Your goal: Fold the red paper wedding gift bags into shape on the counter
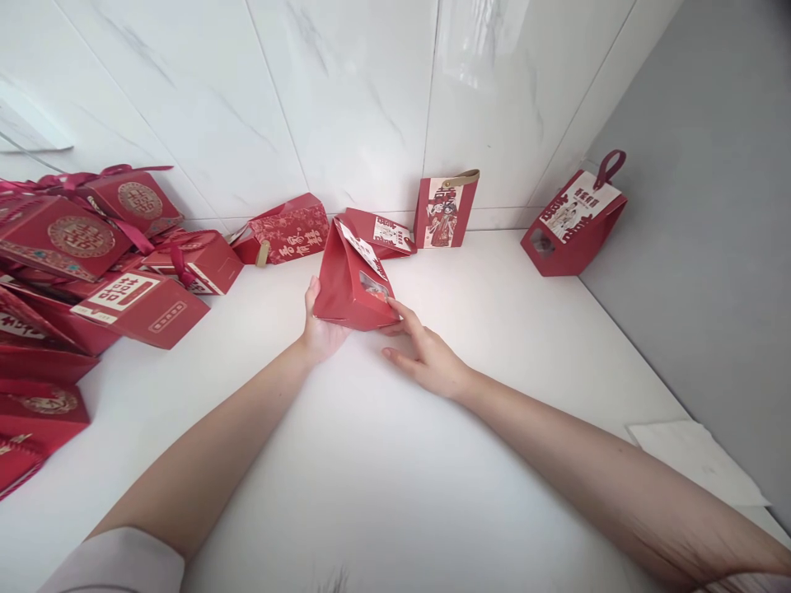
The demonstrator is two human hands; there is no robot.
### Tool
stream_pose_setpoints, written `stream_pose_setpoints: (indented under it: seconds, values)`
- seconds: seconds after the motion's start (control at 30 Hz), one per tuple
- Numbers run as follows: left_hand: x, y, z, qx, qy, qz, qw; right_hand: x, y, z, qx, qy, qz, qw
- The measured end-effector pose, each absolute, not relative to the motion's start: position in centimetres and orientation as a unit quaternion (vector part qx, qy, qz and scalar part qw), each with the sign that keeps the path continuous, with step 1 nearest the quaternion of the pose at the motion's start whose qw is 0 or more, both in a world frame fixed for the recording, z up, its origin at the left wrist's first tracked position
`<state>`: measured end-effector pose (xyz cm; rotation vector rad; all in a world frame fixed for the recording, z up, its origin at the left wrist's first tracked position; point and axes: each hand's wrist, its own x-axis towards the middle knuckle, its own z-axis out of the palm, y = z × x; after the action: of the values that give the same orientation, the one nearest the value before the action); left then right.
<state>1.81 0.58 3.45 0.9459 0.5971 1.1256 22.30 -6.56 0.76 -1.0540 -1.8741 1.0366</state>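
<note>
A red gift box (pixel 346 284) with a sloping, tent-like shape is tilted between my hands over the white table. Its side has a small clear window (pixel 374 288) with something reddish behind it, and a white printed label lies above that. My left hand (pixel 320 329) is closed on the box's lower left, thumb up its side and fingers underneath, partly hidden. At the lower right corner, my right hand (pixel 429 354) holds the box lightly, index finger on the window side and other fingers below. Its thumb points away from the box.
Red gift boxes with ribbons (pixel 154 309) are piled at the left. Along the tiled wall lie a patterned red box (pixel 290 233) and another red box (pixel 389 235), beside an upright box (pixel 445 214). A handled box (pixel 574 218) stands far right, and white tissue (pixel 698 461) lies nearer.
</note>
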Motion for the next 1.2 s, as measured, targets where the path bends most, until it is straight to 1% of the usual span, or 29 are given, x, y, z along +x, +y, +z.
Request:
stream_pose_setpoints:
  seconds: [0.43,0.67,1.2]
  values:
    - [1.79,0.71,3.34,0.413,0.274,0.507,0.705,22.43,-6.41,0.57,-0.403,-0.74,0.387,0.376]
    - [2.08,0.46,3.84,0.431,0.273,0.504,0.697,22.44,-6.41,0.58,-0.401,-0.738,0.39,0.377]
    - [2.4,0.43,4.03,0.402,0.284,0.518,0.7,22.42,-6.46,1.0,-0.4,-0.735,0.397,0.377]
